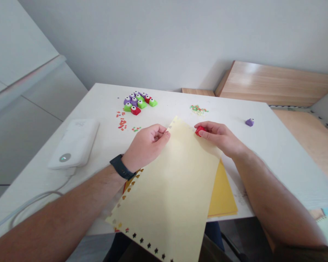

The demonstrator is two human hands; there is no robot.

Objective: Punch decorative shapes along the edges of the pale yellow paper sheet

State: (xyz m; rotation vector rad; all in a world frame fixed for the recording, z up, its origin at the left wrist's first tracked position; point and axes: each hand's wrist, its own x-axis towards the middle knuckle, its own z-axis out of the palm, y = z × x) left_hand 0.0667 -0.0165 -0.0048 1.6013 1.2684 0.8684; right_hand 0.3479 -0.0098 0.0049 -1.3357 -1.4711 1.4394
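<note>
A pale yellow sheet of paper [177,182] slants across the table's front edge, with small shapes punched along its left and lower borders. My left hand [150,142] pinches the sheet's upper left edge between thumb and fingers. At the upper right edge, my right hand [218,136] is closed around a small red craft punch [199,131], which sits at the paper's border. Whether the paper lies inside the punch's slot is too small to tell. Beyond my left hand stands a cluster of purple, green and red punches [138,102] with eye-like tops.
Orange paper bits [122,123] and a mixed pile of bits [198,110] lie on the white table [169,105]. A lone purple punch [249,122] is at right. The white power bank [75,143] trails a cable at left. Darker yellow paper [222,193] lies under the sheet.
</note>
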